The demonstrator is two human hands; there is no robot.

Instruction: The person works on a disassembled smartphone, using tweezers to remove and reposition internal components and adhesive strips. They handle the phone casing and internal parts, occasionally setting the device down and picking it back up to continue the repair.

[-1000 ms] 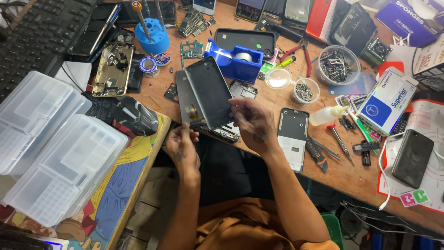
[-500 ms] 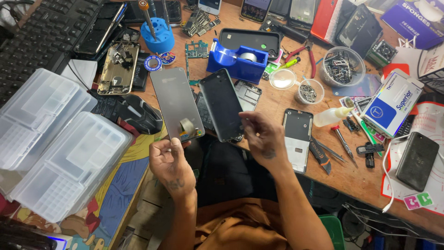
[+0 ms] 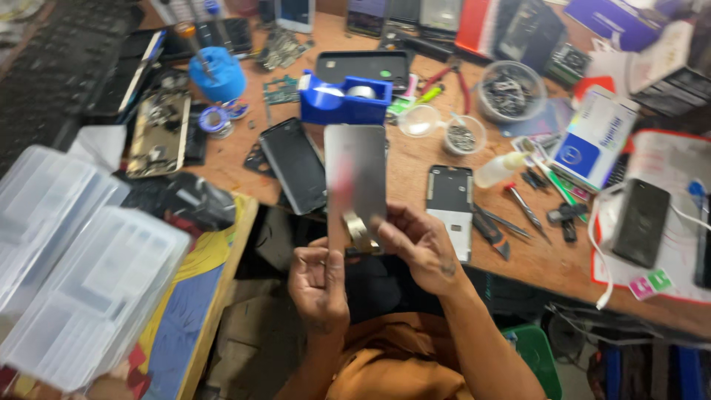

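Two hands hold a phone panel upright over a crowded wooden worktop [image 3: 415, 174].

The left hand [image 3: 318, 281] and right hand [image 3: 418, 244] both grip the lower edge of a flat silvery-grey rectangular panel [image 3: 355, 178], blurred, with a gold-coloured ribbon strip [image 3: 358, 231] between the fingers [image 3: 385, 222]. Just left of the fingers lies a black glass phone screen [image 3: 294, 164]; beyond the panel stands a blue tape dispenser [image 3: 344, 100].

Your hands hold a silvery-grey panel [image 3: 355, 178], blurred, perhaps with a reddish smear. Behind it sit a blue tape dispenser [image 3: 344, 104], a black phone [image 3: 294, 164] and the brown tabletop [image 3: 415, 159].
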